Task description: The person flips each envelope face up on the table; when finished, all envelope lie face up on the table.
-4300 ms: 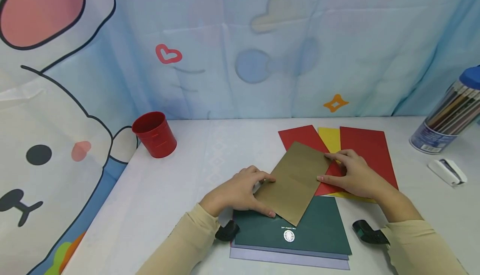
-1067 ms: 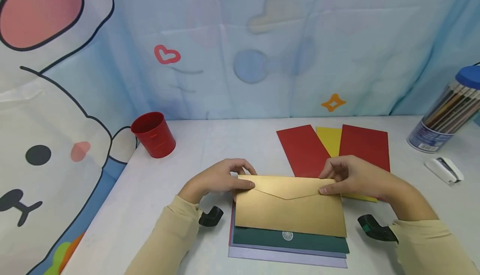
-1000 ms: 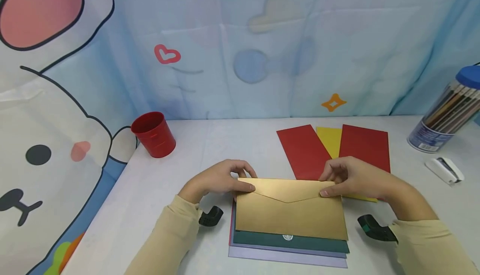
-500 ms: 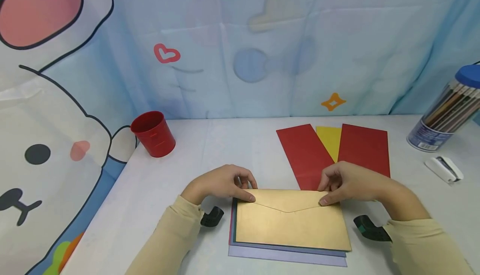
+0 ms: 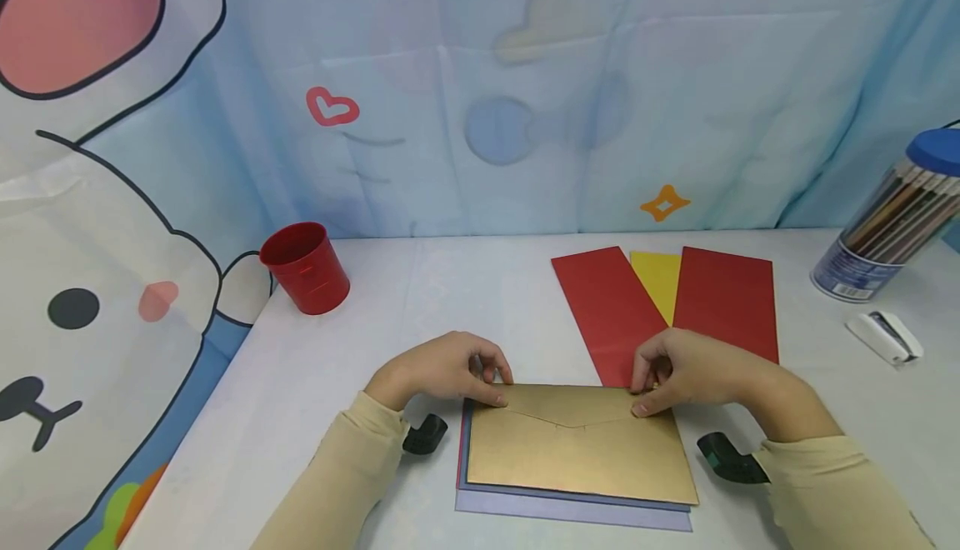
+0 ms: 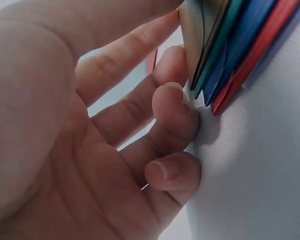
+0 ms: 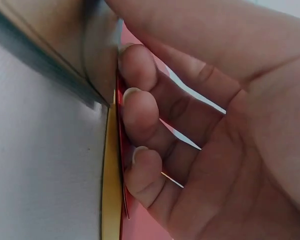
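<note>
A gold envelope (image 5: 577, 454), its pointed flap facing up, lies on top of a stack near the front of the table. My left hand (image 5: 446, 371) pinches its upper left edge, thumb on the face. At the upper right edge my right hand (image 5: 708, 375) pinches it the same way. Below it in the left wrist view come a green envelope (image 6: 225, 37), a blue envelope (image 6: 245, 45) and a red envelope (image 6: 270, 37). A lavender envelope (image 5: 573, 515) sticks out at the stack's front. The right hand's lower fingers touch red paper in the right wrist view.
Behind the stack lie a left red envelope (image 5: 611, 308), a yellow envelope (image 5: 656, 279) and a right red envelope (image 5: 727, 300), overlapping. A red cup (image 5: 307, 271) stands at the left. On the right are a pencil jar (image 5: 873, 225) and a small white stapler-like object (image 5: 885, 337).
The gold envelope has been turned from slanted to level, flap side up, and drawn down over the dark green envelope, covering its white seal. Both hands have come towards the front with it.
</note>
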`<state>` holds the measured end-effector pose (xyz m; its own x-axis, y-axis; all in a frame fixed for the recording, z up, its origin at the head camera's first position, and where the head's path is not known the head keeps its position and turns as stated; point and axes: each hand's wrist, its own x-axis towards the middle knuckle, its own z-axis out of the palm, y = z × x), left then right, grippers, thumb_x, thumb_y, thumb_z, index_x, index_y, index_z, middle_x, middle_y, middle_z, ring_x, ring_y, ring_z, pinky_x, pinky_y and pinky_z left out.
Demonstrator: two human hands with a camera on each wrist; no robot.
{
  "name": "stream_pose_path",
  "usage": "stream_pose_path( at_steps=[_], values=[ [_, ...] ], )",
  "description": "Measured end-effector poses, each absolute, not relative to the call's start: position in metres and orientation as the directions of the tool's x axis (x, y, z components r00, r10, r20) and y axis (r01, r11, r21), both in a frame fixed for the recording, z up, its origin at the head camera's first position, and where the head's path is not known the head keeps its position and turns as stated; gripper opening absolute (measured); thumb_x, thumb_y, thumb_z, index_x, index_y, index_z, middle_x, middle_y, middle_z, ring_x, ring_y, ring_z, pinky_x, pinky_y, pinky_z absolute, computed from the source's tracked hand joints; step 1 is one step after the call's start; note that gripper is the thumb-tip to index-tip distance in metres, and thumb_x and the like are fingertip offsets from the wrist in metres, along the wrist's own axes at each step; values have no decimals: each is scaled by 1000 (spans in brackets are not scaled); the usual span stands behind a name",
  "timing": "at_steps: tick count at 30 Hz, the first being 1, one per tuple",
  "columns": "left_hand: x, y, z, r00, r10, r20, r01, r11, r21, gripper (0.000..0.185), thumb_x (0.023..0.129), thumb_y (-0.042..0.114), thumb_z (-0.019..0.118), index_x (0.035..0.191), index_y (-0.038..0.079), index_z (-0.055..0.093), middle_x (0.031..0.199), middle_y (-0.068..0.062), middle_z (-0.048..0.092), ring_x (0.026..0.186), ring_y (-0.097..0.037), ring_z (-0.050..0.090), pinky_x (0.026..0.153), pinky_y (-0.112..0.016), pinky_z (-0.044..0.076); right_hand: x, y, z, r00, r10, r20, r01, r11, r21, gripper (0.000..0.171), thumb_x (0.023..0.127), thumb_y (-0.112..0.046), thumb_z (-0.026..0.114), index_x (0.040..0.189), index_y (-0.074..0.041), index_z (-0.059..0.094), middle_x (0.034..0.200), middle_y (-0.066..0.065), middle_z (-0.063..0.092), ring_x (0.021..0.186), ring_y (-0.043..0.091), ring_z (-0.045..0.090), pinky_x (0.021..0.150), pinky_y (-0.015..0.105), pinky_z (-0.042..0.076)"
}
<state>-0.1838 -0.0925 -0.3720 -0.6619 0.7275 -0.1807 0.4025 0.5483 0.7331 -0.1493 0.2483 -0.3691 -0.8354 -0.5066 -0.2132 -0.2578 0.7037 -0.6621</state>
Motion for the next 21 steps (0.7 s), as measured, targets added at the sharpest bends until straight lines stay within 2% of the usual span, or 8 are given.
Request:
stream_pose_path(
  at_steps=[6,12,21],
  values=[
    [-184,-92,-375,-667,706,-237,362,585,726,15,83,24,86,93,25,75,80,6,62,69,-10,53,66,-26,42,-148,247,-368,-833,-500,-236,-229,700,-676,35,68,-29,95,85,-15,68,78,1,56,76,20,53,62,29,47],
    [-183,-91,-376,-660,711,-244,367,588,721,15,81,26,87,90,26,76,79,6,62,68,-10,53,67,-26,42,-147,247,-369,-834,-486,-261,-188,696,-693,40,66,-26,96,89,-12,67,77,2,58,73,20,56,62,31,49],
    [-181,-90,-375,-641,727,-246,380,579,721,16,83,23,86,95,27,77,80,6,63,70,-11,54,68,-25,42,-148,249,-369,-796,-552,-250,-234,660,-714,36,69,-24,95,92,-14,70,76,0,59,70,19,56,60,29,47]
  ],
)
